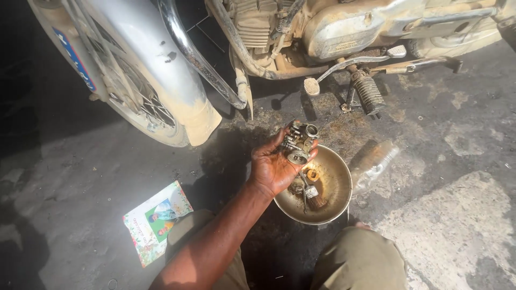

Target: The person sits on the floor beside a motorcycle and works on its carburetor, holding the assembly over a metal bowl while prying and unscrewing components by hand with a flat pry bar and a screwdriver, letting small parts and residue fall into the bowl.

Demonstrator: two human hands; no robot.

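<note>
I see left hand palm up, fingers curled holding carburetor over near-left rim of metal bowl on floor; small parts in bowl | right hand out of view | motorcycle far; booklet near left

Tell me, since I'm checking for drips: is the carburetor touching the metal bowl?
Cannot tell. In the head view the left hand holds the carburetor over the metal bowl rim, hiding any gap.
</note>
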